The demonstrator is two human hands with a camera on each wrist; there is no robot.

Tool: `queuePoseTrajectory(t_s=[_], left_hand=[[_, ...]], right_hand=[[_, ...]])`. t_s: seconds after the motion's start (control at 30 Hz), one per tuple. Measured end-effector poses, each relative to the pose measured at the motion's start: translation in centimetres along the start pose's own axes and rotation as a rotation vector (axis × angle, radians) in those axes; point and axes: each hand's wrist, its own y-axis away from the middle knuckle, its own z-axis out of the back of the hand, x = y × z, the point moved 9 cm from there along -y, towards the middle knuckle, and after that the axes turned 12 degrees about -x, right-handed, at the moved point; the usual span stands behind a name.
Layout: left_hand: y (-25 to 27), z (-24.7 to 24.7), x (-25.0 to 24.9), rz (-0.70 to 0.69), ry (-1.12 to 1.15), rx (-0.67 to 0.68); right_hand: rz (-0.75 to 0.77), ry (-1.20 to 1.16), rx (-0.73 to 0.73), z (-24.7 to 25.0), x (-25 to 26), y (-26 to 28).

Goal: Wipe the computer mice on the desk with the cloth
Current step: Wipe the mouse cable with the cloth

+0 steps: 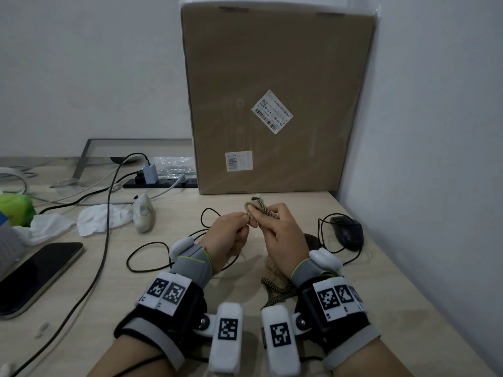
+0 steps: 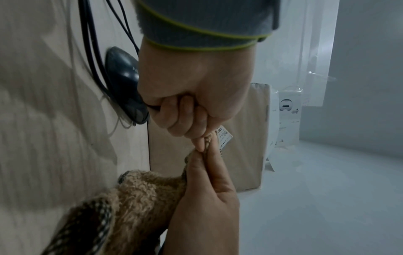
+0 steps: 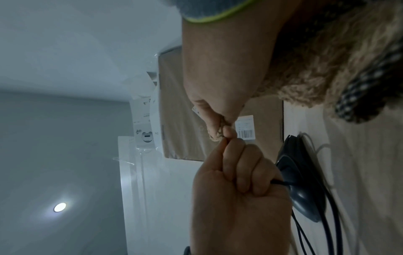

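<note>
Tan fleece on one face and a dark-and-white woven check on the other: the cloth (image 1: 265, 210) is a thick, fuzzy rag, bunched rather than spread. Both hands hold it up above the desk (image 1: 381, 281), in front of the box (image 1: 277, 91). The left hand (image 1: 227, 235) and right hand (image 1: 281, 238) meet at its top corner, each pinching the edge between thumb and forefinger, the other fingers curled in; fingertips of the two hands touch. From that pinch the cloth hangs down behind the right palm, long axis running from the far, raised corner back toward the person, its lower end (image 1: 277, 291) lying on the desk by the right wrist. A thin black cable also passes through the left hand's curled fingers (image 2: 172, 120). A black mouse (image 1: 348, 231) lies to the right, long axis pointing away toward the box, its cord looped around it.
</note>
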Motion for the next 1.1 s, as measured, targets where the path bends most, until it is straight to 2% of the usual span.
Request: queuePoseTrajectory(t_s=[0.13,0.2,0.3,0.4,0.43,0.53,0.63,0.7,0.87,1.0,1.1], left_hand=[[0.4,-0.9,-0.2,-0.018,-0.039,0.062],[0.5,-0.7,-0.6,-0.033,-0.017,0.043],[-0.2,1.5,-1.5,-0.085,-0.005,-0.152],[-1.0,5.9,-2.1,-0.164,-0.177,-0.468],[-1.2,7.2,-2.1,-0.174,-0.253,-0.537],[-1.9,9.7,-0.9,-0.105,-0.524,-0.613],[-2.2,10.1,0.5,0.019,-0.728,-0.572],[-2.4,9.7,1.2,0.066,-0.752,-0.513],[-2.5,9.0,1.5,0.065,-0.731,-0.448],[-2.0,7.6,2.3,0.111,-0.730,-0.298],[-1.8,7.1,2.2,0.110,-0.723,-0.252]], right_hand=[[-0.110,0.126,-0.009,0.5,-1.8,0.0],[-0.188,0.181,-0.056,1.2,-2.7,-0.1],[-0.301,0.199,-0.186,3.1,-3.4,-0.2],[-0.395,0.194,-0.265,4.4,-3.9,-0.1],[-0.420,0.189,-0.276,4.5,-4.1,0.0],[-0.483,0.195,-0.269,4.6,-4.7,0.3],[-0.550,0.198,-0.246,4.6,-5.1,0.6],[-0.590,0.189,-0.234,4.6,-5.3,0.8],[-0.650,0.098,-0.217,4.9,-4.9,0.3],[-0.746,-0.057,-0.164,5.4,-5.2,-1.6],[-0.761,-0.124,-0.072,6.7,-4.6,-3.4]])
